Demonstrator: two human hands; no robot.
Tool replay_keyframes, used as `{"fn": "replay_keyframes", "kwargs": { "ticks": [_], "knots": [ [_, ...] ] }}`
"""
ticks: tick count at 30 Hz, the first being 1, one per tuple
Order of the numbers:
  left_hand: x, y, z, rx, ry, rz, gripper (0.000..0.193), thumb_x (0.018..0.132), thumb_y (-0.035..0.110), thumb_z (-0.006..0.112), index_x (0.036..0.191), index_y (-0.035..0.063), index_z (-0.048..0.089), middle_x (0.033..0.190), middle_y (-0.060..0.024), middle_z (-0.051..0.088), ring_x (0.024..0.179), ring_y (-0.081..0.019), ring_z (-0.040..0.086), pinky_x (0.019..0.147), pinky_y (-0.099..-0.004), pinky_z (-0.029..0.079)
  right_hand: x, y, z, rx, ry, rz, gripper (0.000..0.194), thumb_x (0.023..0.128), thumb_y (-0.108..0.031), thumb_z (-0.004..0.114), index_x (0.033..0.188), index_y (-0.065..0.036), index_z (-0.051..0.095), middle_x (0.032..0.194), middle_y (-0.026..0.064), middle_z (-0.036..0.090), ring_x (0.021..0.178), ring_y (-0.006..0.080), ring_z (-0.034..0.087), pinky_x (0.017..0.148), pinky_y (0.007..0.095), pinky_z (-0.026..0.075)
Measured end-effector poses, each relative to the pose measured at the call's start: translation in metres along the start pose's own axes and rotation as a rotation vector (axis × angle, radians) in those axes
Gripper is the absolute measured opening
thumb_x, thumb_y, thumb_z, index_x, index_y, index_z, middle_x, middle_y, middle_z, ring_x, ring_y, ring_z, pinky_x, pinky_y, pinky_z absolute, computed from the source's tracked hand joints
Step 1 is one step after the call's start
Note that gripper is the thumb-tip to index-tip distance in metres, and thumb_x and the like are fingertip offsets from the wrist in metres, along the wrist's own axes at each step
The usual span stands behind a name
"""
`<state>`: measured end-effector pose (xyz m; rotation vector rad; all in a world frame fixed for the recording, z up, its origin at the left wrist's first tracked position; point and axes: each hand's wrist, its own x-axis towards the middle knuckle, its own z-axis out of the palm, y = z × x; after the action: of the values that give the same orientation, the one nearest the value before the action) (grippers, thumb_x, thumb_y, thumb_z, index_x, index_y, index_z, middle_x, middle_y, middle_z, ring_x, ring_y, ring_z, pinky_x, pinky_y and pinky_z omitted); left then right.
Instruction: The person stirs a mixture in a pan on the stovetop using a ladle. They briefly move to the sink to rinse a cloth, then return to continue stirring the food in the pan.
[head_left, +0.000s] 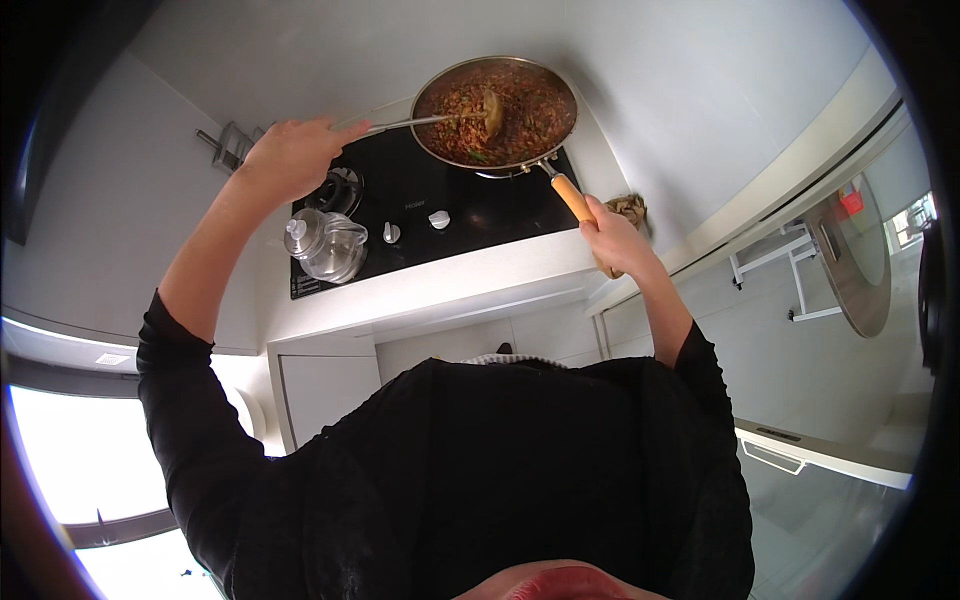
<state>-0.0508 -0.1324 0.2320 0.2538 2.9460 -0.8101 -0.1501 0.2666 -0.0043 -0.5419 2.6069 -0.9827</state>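
My left hand (292, 161) is closed on the metal handle of a ladle or turner (409, 122). The utensil's yellowish head lies in a red-brown chopped mixture (457, 127) with green bits. This food fills a wide, round frying pan (574, 112) over the right rear part of a black glass gas hob (480, 217). Whether the pan rests fully on its burner, I cannot tell. My right hand (619, 240) grips the pan's orange-tan handle (572, 198) near its end. A crumpled brown cloth or bag (628, 210) is partly hidden behind this hand.
A lidded glass teapot (330, 247) stands on the hob's front left corner, near the left burner (335, 191). Two control knobs (439, 219) face me. Behind my left hand is a metal rack (231, 146). Walls enclose the back and right; a round table (862, 262) stands farther right.
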Motion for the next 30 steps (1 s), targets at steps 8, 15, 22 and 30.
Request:
{"fn": "replay_keyframes", "kwargs": {
  "ticks": [8,15,22,30],
  "knots": [
    [0.067,0.036,0.016,-0.303,0.168,0.056,0.047,0.101,0.02,0.055,0.148,0.0261,0.05,0.095,-0.0159,0.068,0.092,-0.0344,0.068,0.081,-0.0473,0.054,-0.001,-0.006,-0.002,-0.013,0.002,0.005,0.06,0.099,-0.026,0.048,0.153,-0.002,0.036,0.094,0.0269,0.068,0.085,0.0392,0.068,0.078,0.0472,0.051],
    [0.096,0.063,0.017,-0.071,0.038,0.085,0.048,0.099,0.011,0.05,0.145,0.0217,0.054,0.094,-0.0157,0.069,0.089,-0.035,0.07,0.076,-0.0473,0.056,-0.006,-0.013,-0.003,-0.029,0.012,-0.01,0.06,0.1,-0.026,0.047,0.153,0.0,0.035,0.092,0.0276,0.068,0.084,0.0403,0.067,0.078,0.0483,0.051],
    [0.055,0.025,-0.021,-0.081,0.097,0.061,0.047,0.095,0.009,0.054,0.14,0.0203,0.059,0.099,-0.016,0.071,0.09,-0.0342,0.07,0.08,-0.0472,0.055,-0.004,-0.012,-0.003,-0.066,0.005,-0.008,0.059,0.1,-0.027,0.047,0.151,0.002,0.037,0.094,0.0286,0.068,0.087,0.043,0.067,0.079,0.05,0.051],
    [0.025,0.004,-0.059,-0.071,0.167,0.018,0.043,0.097,0.016,0.057,0.139,0.0234,0.06,0.097,-0.0146,0.071,0.092,-0.0352,0.067,0.082,-0.0457,0.053,0.0,-0.008,-0.002,-0.04,-0.01,-0.039,0.058,0.1,-0.026,0.048,0.149,0.003,0.036,0.098,0.0291,0.069,0.091,0.0441,0.068,0.081,0.0513,0.052]
  ]
}}
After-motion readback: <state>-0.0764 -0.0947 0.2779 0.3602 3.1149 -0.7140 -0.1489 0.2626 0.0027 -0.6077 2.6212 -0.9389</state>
